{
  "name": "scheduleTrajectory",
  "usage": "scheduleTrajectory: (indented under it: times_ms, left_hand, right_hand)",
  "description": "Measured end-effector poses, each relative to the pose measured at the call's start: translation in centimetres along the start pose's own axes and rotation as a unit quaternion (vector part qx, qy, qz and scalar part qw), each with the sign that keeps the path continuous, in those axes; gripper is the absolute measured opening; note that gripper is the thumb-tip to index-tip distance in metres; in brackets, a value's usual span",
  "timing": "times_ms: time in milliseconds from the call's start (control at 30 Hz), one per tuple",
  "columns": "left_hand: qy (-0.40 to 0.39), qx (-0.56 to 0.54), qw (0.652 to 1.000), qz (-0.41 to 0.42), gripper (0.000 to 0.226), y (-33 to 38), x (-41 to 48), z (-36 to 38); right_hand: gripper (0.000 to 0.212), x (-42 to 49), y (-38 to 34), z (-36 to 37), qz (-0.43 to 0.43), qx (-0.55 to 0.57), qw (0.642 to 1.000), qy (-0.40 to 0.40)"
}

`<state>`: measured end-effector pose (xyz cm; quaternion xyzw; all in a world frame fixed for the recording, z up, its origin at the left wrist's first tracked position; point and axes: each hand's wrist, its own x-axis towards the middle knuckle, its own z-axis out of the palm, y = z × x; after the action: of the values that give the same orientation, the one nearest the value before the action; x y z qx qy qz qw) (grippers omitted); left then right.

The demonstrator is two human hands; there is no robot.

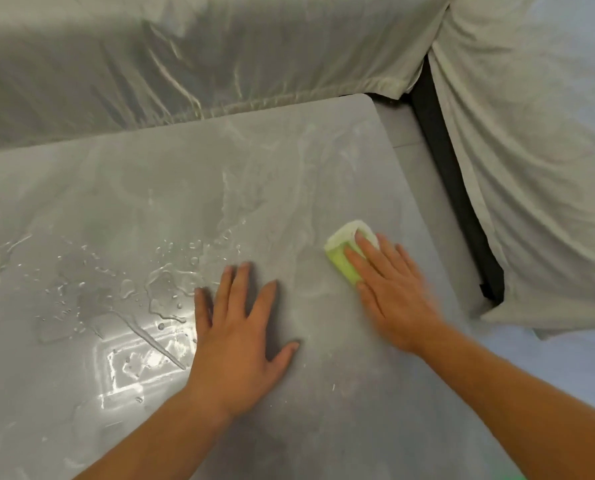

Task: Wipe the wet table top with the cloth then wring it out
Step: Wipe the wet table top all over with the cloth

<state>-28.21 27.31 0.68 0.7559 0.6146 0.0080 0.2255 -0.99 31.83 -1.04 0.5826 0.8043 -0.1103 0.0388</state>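
Wet table top, both hands flat, cloth under right.

Left hand (pixel 237 327) rests spread on table (pixel 122 188), bottom centre, puddle (pixel 157 289) just left. Right hand (pixel 391 289) presses straight fingers on folded yellow-green cloth (pixel 342 252), centre right, near the table's right edge; pale sheeting (pixel 185 53) beyond the far edge.

The cloth (pixel 341 251) is lying on the table top (pixel 323 150) near its right edge, under the right hand's (pixel 393 292) fingers. The left hand (pixel 240 327) is resting flat on the table, left of the cloth and apart from it. Water (pixel 164 289) is pooling just left of that hand. Sheets are hanging behind the table (pixel 185 57) and to its right (pixel 531 168).
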Motion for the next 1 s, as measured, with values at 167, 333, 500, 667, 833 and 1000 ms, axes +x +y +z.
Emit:
scheduleTrajectory:
  times_ms: [167, 333, 500, 667, 833, 1000]
  left_hand:
    - [-0.013, 0.005, 1.000, -0.025, 0.087, 2.5, -0.4, 1.3]
    - [-0.023, 0.027, 0.998, -0.050, 0.091, 3.0, -0.5, 1.5]
    - [-0.021, 0.021, 0.997, -0.074, 0.090, 3.7, 0.2, 1.4]
    - [-0.003, 0.004, 0.998, -0.070, 0.089, 3.6, 0.0, 1.5]
    - [-0.011, 0.025, 0.997, -0.070, 0.090, 3.7, -0.1, 1.3]
    - [-0.025, -0.003, 0.998, -0.063, 0.085, 3.6, -0.3, 1.0]
  right_hand:
    - [0.059, -1.9, -3.0, 1.1, 0.076, 0.004, 0.997, 0.029]
    - [0.056, -7.1, -1.0, 1.6, -0.071, 0.009, 0.997, -0.011]
    - [0.059, -0.5, 2.6, 0.5, 0.127, 0.036, 0.990, 0.049]
    - [0.057, -8.9, 0.7, 2.0, -0.030, 0.012, 0.999, 0.022]
    - [0.059, -2.5, 4.4, 1.1, 0.064, 0.034, 0.996, 0.047]
    - [0.060, 2.4, 0.0, 0.9, 0.090, 0.014, 0.993, 0.078]
